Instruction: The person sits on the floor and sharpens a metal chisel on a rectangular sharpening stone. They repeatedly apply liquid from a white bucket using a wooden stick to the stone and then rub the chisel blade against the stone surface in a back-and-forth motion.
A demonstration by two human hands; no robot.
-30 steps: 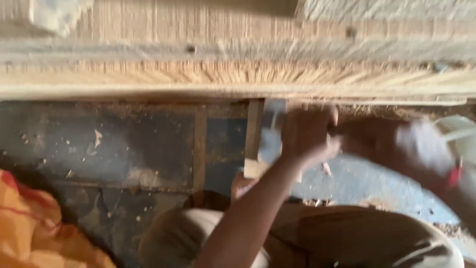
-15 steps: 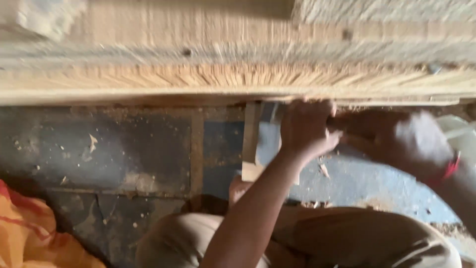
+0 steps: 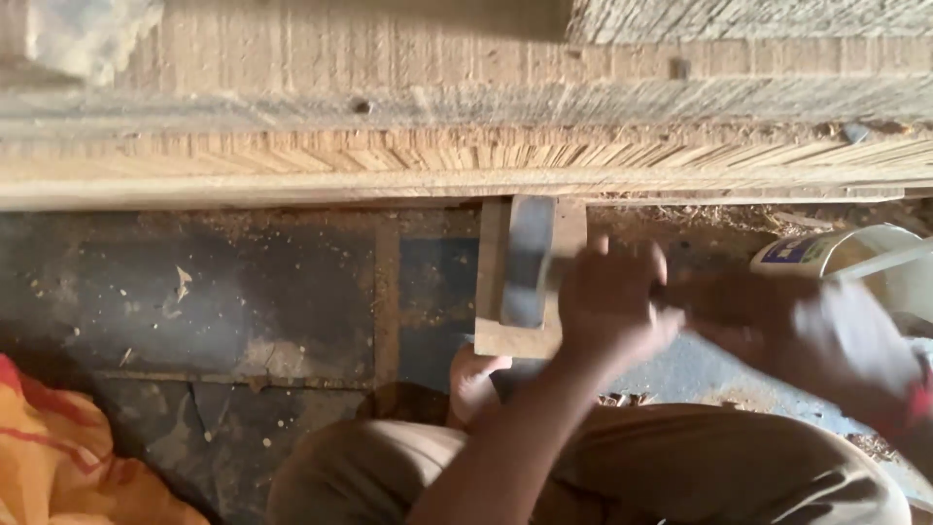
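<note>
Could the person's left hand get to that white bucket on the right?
Probably not easily. The left hand is wrapped round a tool handle beside the small wooden block, and the blurred right hand lies between it and the white bucket. The right hand is nearer.

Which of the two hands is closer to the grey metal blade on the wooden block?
The left hand: it is right beside the grey blade on the wooden block. The right hand, blurred, lies farther out toward the white bucket.
</note>
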